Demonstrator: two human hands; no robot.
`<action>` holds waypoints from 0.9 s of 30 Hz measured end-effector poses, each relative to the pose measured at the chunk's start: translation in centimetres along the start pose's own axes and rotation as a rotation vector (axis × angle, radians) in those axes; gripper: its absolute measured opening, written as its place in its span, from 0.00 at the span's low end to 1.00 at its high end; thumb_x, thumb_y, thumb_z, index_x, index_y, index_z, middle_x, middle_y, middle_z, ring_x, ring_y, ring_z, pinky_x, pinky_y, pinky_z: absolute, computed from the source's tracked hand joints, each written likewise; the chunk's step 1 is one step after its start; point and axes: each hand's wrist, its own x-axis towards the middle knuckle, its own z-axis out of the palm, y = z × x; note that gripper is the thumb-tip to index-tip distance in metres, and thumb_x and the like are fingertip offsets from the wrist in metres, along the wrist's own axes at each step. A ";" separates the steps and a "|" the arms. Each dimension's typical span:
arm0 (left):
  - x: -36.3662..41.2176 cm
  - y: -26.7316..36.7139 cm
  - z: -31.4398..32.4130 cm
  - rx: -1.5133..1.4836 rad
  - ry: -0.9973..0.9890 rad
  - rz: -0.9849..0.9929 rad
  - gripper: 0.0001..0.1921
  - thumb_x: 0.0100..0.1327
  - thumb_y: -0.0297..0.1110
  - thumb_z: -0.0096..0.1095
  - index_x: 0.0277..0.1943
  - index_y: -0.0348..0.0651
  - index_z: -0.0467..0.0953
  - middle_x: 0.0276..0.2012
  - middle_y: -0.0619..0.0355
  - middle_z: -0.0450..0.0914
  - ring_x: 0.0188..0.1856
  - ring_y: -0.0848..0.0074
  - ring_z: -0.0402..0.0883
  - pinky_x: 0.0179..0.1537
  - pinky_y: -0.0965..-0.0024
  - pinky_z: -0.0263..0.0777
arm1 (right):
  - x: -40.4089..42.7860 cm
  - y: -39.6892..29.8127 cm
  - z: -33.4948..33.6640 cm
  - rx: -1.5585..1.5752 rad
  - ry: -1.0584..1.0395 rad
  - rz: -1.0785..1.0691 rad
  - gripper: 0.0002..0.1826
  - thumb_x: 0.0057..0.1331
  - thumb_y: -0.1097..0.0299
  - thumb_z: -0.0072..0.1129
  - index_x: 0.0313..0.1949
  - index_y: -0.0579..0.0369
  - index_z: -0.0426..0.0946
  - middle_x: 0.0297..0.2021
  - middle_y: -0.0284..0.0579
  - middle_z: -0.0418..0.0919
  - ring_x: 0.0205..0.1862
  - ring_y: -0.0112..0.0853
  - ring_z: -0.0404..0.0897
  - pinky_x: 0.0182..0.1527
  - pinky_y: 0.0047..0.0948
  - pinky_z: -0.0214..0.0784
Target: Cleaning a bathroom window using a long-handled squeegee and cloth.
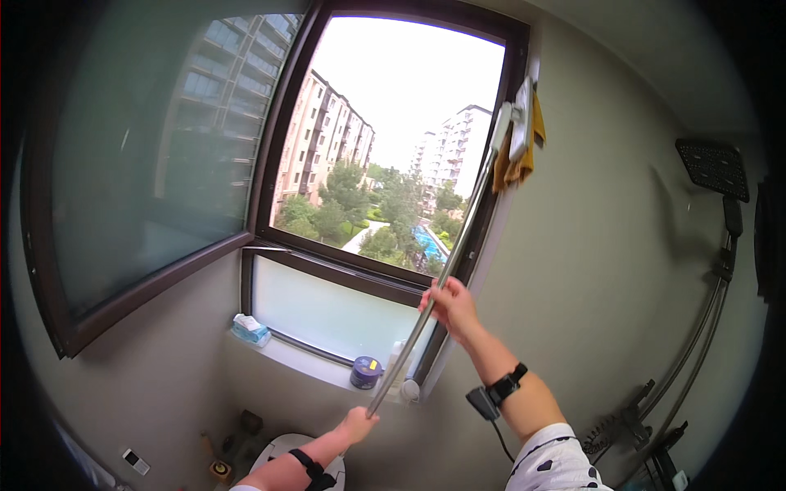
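Observation:
A long metal pole [455, 255] runs diagonally across the view, held in both hands. My left hand [358, 425] grips its lower part, and my right hand [453, 305] is closed around it higher up, in front of the window frame's lower right corner. At the pole's top, a white flat cleaning head [522, 119] with a mustard-yellow cloth [527, 169] behind it is at the right side of the dark window frame [521, 49], by the wall. Whether the cloth touches the frame or the wall, I cannot tell.
An open window sash [166, 276] extends left. The sill [295, 362] holds a blue tissue pack [250, 330], a purple round tub [365, 372] and a pale bottle [396, 362]. A black shower head [713, 169] with hoses is on the right. A toilet [285, 445] stands below.

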 end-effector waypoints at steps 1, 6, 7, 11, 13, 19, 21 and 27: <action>-1.4 -1.1 -0.1 0.002 0.017 -0.009 0.18 0.61 0.39 0.60 0.21 0.36 0.68 0.14 0.52 0.65 0.18 0.69 0.72 0.24 0.60 0.66 | -1.1 1.4 0.4 0.021 0.018 0.047 0.08 0.69 0.71 0.54 0.45 0.56 0.67 0.32 0.43 0.78 0.34 0.32 0.81 0.39 0.34 0.80; -8.1 -5.6 -1.6 0.167 0.018 -0.130 0.18 0.61 0.43 0.57 0.31 0.33 0.76 0.27 0.39 0.79 0.35 0.47 0.79 0.37 0.54 0.71 | -5.2 5.3 3.9 -0.017 0.066 0.174 0.09 0.69 0.73 0.52 0.47 0.59 0.66 0.33 0.48 0.77 0.35 0.36 0.82 0.42 0.37 0.81; -9.3 -6.4 -2.1 0.146 0.028 -0.132 0.19 0.61 0.45 0.58 0.29 0.33 0.75 0.25 0.41 0.78 0.32 0.49 0.79 0.36 0.55 0.70 | -5.7 5.8 4.5 -0.003 0.063 0.193 0.09 0.69 0.73 0.51 0.47 0.59 0.66 0.33 0.48 0.77 0.35 0.37 0.82 0.42 0.37 0.81; -13.9 -5.3 -5.3 0.132 0.042 -0.109 0.19 0.60 0.46 0.60 0.28 0.35 0.73 0.22 0.44 0.76 0.28 0.53 0.77 0.34 0.58 0.69 | -6.7 6.3 7.9 0.119 0.072 0.161 0.05 0.72 0.69 0.47 0.40 0.56 0.64 0.27 0.41 0.71 0.27 0.33 0.75 0.33 0.38 0.76; -16.5 -5.2 -6.2 0.030 0.086 -0.049 0.20 0.59 0.48 0.63 0.29 0.37 0.73 0.20 0.48 0.72 0.25 0.58 0.74 0.31 0.63 0.67 | -7.1 6.1 9.8 0.195 0.073 0.100 0.10 0.75 0.62 0.44 0.35 0.51 0.60 0.21 0.35 0.62 0.20 0.28 0.64 0.25 0.33 0.65; -26.1 -7.4 -9.6 0.164 0.088 -0.207 0.19 0.58 0.51 0.67 0.31 0.40 0.76 0.22 0.52 0.75 0.23 0.63 0.74 0.29 0.65 0.67 | -6.2 2.4 12.8 0.241 0.018 -0.012 0.11 0.74 0.60 0.45 0.34 0.47 0.59 0.16 0.32 0.57 0.14 0.24 0.58 0.19 0.31 0.61; -28.3 -7.6 -11.0 0.230 0.062 -0.251 0.20 0.57 0.51 0.67 0.31 0.40 0.78 0.22 0.52 0.77 0.24 0.64 0.78 0.31 0.65 0.71 | -6.0 1.9 13.1 0.275 -0.005 -0.040 0.08 0.74 0.62 0.43 0.36 0.47 0.60 0.15 0.32 0.56 0.12 0.23 0.56 0.17 0.30 0.59; -35.1 -12.5 -14.0 -0.214 -0.180 -0.590 0.17 0.56 0.46 0.72 0.31 0.39 0.80 0.23 0.61 0.80 0.25 0.80 0.80 0.31 0.73 0.74 | -7.3 -0.2 16.3 0.326 -0.021 -0.005 0.06 0.74 0.63 0.44 0.38 0.46 0.61 0.14 0.32 0.55 0.12 0.23 0.56 0.16 0.30 0.57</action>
